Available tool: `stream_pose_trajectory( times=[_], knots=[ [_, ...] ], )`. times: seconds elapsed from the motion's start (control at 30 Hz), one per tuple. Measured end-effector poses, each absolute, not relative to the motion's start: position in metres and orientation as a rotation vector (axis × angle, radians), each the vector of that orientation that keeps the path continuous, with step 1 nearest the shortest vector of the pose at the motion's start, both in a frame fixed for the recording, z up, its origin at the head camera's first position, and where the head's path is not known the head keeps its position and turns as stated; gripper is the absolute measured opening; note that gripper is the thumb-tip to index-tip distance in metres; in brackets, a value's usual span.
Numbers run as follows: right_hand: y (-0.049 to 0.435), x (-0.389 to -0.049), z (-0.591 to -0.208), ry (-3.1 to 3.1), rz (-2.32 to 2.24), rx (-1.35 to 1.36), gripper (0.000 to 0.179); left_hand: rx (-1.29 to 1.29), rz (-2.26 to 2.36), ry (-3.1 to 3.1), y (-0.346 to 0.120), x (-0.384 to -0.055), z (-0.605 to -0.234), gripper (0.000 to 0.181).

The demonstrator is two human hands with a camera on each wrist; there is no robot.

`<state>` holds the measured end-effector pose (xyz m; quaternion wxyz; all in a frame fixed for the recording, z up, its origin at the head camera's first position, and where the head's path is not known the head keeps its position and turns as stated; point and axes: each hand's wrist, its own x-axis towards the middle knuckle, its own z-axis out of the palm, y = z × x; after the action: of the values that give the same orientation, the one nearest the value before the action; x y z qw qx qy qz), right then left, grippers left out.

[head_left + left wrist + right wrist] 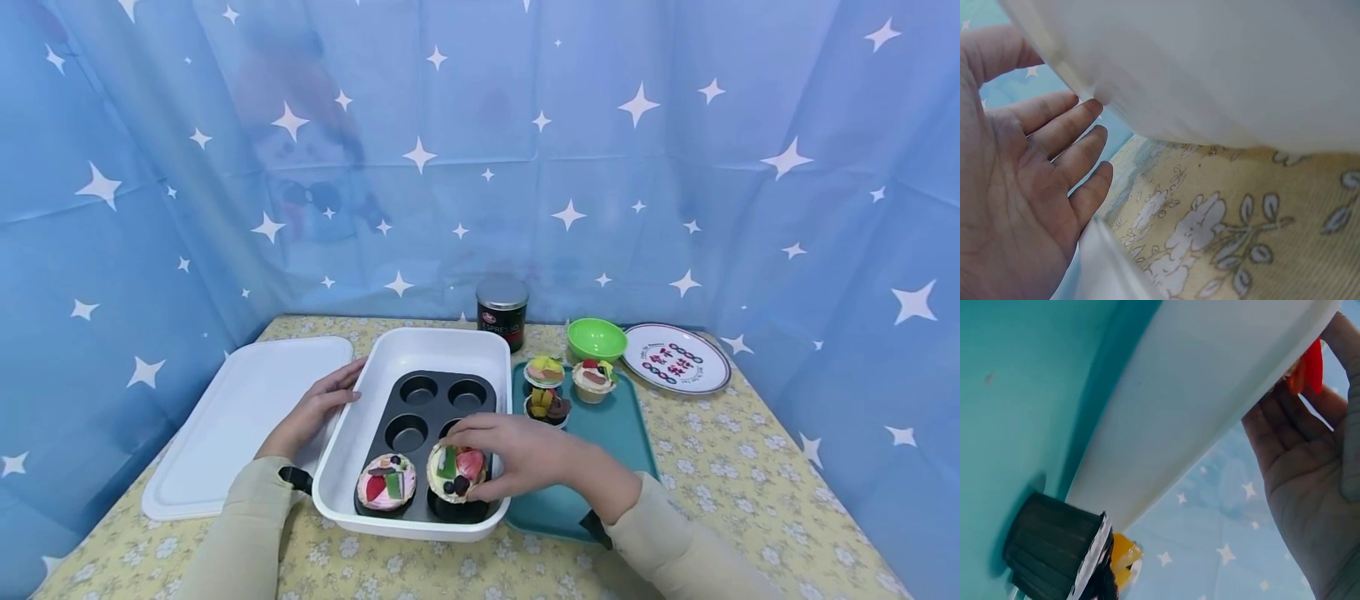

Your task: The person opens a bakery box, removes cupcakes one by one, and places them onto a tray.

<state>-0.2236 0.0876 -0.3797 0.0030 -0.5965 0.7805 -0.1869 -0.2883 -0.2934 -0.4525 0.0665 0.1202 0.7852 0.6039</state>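
Observation:
A deep white rectangular container (450, 335) holds a dark muffin pan (441, 408) with round cups. My right hand (517, 454) grips a fruit-topped cupcake (448, 492) over the pan's near right cup. In the right wrist view, the right hand (1300, 450) is partly hidden by the container's wall, and only red topping shows between its fingers. A pink-cream cupcake (384, 485) sits in the near left cup. At the container's left side, my left hand (318, 408) touches the rim. The left wrist view shows its fingers (1066, 128) fairly straight against the outer wall.
A teal tray (607, 450) on the right bears three more cupcakes (545, 375). Behind it are a green bowl (597, 340) and a printed plate (678, 358). An espresso tin (502, 315) stands at the back. A white lid (247, 408) lies left on the floral tablecloth.

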Motion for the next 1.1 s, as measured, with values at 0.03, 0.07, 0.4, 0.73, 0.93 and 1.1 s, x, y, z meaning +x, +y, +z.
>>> stream_pose_trajectory(
  times=[0.03, 0.07, 0.4, 0.73, 0.93, 1.1],
  knots=[
    [0.089, -0.224, -0.379, 2.453, -0.598, -1.852, 0.06, 0.363, 1.822, 2.365, -0.293, -0.288, -0.453, 0.067],
    [0.091, -0.225, -0.379, 2.461, -0.608, -1.835, 0.06, 0.36, 1.822, 2.365, -0.293, -0.288, -0.453, 0.067],
    [0.118, -0.23, -0.372, 2.539, -0.672, -1.791, 0.059, 0.357, 1.812, 2.365, -0.293, -0.289, -0.453, 0.065],
    [0.143, -0.238, -0.361, 2.61, -0.76, -1.775, 0.059, 0.386, 1.827, 2.349, -0.296, -0.29, -0.457, 0.065],
    [0.159, -0.238, -0.356, 2.7, -0.739, -1.673, 0.062, 0.399, 1.841, 2.328, -0.294, -0.289, -0.456, 0.065],
    [0.176, -0.239, -0.354, 2.755, -0.773, -1.525, 0.065, 0.384, 1.845, 2.331, -0.294, -0.288, -0.454, 0.065]
  ],
)
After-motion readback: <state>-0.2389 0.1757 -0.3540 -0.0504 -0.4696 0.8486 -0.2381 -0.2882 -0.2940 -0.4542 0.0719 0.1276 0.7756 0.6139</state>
